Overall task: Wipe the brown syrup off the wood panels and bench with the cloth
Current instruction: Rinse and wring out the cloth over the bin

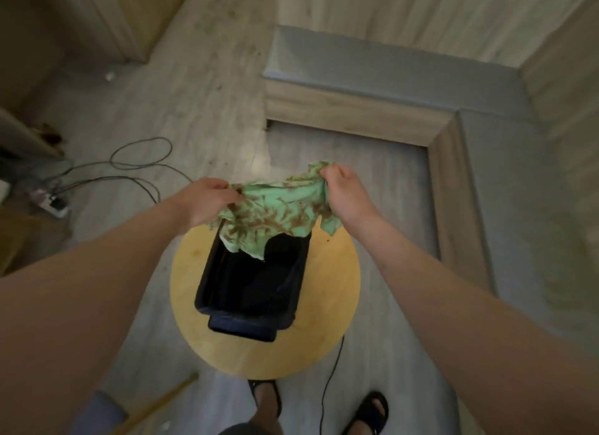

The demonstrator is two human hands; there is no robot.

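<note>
Above the black bin (243,321), the cloth (278,214) hangs stretched sideways between left grip (207,201) and right grip (346,191) (both pinching its edges); the bench (389,78) lies ahead, nearer the right.

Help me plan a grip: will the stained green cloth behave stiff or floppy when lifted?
Probably floppy: the green cloth sags and wrinkles between the left hand and right hand. Likely light, since pinched edges carry it. Its brown syrup smears may make it tacky.
</note>
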